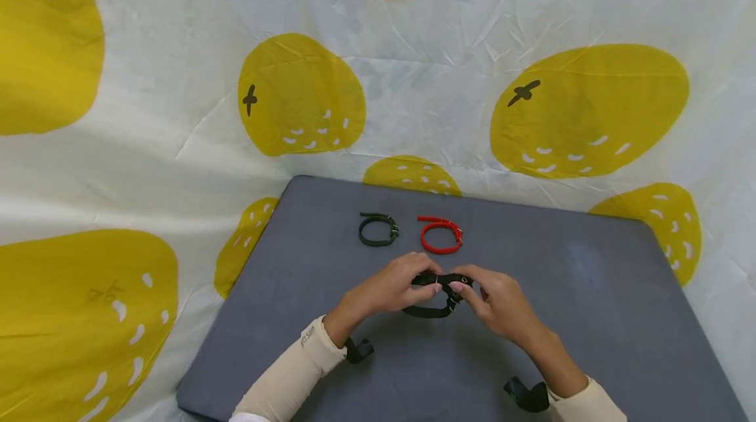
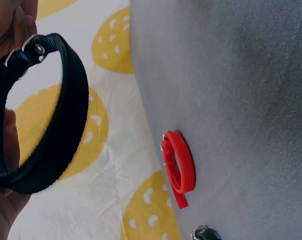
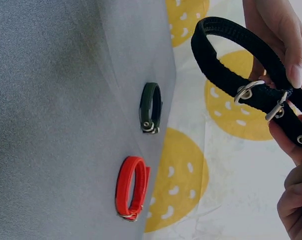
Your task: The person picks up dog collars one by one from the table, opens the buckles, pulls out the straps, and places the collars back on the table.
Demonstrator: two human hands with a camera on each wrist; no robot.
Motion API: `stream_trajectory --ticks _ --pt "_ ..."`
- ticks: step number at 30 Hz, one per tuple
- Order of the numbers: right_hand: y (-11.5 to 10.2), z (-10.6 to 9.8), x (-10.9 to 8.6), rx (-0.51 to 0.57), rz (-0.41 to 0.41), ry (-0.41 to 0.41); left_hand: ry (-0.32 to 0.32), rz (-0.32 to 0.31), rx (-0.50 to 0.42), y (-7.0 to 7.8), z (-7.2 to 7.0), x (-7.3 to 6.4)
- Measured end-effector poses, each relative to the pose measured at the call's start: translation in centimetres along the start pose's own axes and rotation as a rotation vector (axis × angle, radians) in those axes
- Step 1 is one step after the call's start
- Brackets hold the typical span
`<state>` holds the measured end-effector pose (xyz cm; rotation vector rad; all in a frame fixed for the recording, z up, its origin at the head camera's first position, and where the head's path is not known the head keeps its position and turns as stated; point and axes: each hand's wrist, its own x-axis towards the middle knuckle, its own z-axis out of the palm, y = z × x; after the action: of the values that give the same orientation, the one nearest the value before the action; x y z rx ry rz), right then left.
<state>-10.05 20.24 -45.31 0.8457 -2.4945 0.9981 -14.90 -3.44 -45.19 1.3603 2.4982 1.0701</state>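
Observation:
A black pet collar (image 1: 428, 312), looped through its metal buckle, is held up above the grey table by both hands. My left hand (image 1: 397, 285) pinches the band on the left, thumb in front and fingers behind. On the other side my right hand (image 1: 501, 304) pinches the strap end, where a metal eyelet shows. The right wrist view shows the black collar's buckle and D-ring (image 3: 249, 92) between the hands. Behind the hands lie a dark green collar (image 1: 378, 243) and a red collar (image 1: 441, 251), both buckled into loops.
The grey table (image 1: 579, 317) spreads out under the hands. A white curtain with yellow fruit shapes (image 1: 301, 94) hangs behind it and along its left side. Dark straps (image 1: 527, 396) hang off both wrists.

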Motion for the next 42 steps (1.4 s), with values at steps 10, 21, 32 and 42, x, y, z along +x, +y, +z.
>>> stream_trajectory --ticks 10,21,32,42 --pt "0.40 0.16 -0.08 0.083 -0.001 0.067 0.093 0.003 -0.076 0.21 -0.10 -0.01" --pt "0.66 0.02 0.23 -0.100 -0.140 0.084 0.074 -0.014 0.020 0.90 -0.34 0.15" --pt "0.69 -0.20 0.24 -0.109 -0.152 0.097 0.142 -0.008 -0.087 0.60 -0.45 -0.32" --pt "0.57 -0.24 0.18 0.026 0.077 0.042 0.146 -0.016 -0.050 0.93 -0.88 -0.35"
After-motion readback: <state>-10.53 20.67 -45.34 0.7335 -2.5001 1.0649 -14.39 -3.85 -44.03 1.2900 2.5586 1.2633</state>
